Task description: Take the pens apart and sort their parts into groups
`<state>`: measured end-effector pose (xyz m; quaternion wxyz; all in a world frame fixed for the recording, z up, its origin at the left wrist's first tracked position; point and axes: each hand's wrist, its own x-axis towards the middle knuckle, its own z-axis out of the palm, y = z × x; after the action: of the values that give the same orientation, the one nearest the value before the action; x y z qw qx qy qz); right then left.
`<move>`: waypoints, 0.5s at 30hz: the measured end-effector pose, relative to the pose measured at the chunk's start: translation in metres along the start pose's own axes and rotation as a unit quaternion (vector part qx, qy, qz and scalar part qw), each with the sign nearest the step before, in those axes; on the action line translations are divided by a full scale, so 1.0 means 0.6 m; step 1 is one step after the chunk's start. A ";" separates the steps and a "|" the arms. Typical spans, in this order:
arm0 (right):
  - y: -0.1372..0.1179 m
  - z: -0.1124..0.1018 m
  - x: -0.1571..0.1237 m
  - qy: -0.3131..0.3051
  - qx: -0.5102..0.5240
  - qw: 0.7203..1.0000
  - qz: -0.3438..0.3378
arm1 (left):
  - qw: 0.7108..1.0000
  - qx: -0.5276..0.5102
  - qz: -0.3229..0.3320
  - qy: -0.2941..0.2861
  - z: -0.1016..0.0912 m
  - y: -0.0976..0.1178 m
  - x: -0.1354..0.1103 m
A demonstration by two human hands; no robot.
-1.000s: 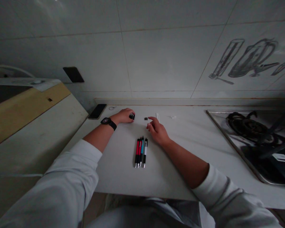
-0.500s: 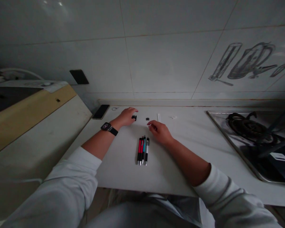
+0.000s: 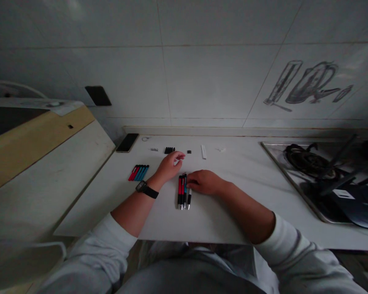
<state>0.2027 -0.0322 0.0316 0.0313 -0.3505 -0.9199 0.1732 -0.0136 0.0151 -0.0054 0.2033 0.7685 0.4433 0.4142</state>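
Several pens (image 3: 183, 191), red, black, blue and white, lie side by side on the white counter (image 3: 233, 204). My right hand (image 3: 205, 182) rests curled on the counter with its fingertips touching the tops of those pens. My left hand (image 3: 171, 163), watch on the wrist, hovers just left of them with fingers loosely bent and nothing in it. Behind it lies a small stack of black clips (image 3: 169, 150), a tiny black piece (image 3: 189, 152) and a white stick (image 3: 203, 151). Red and blue pen barrels (image 3: 138, 172) lie to the left.
A dark phone (image 3: 127, 143) lies at the counter's back left corner, with small springs (image 3: 153, 149) near it. A gas hob (image 3: 322, 171) fills the right side. A wooden-topped unit (image 3: 33, 139) stands lower on the left. Tiled wall behind.
My left hand drew back from the black clips toward the pens, leaving the clips on the counter. My right hand moved back from the far pieces onto the tops of the pens.
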 end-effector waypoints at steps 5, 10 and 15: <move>-0.005 -0.004 -0.004 0.017 -0.103 0.987 0.126 | 0.998 -0.044 -0.044 -0.018 0.001 -0.011 -0.002; 0.014 0.006 0.000 0.098 -0.049 0.980 0.165 | 0.998 -0.033 -0.002 -0.049 -0.001 0.008 -0.007; 0.031 0.025 0.010 0.194 0.060 0.971 0.125 | 0.994 -0.019 0.056 -0.093 -0.007 0.020 -0.007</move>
<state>0.2071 -0.0198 0.0107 0.2082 -0.4870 -0.8331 0.1594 -0.0119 0.0050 0.0032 0.2348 0.8231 0.3709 0.3604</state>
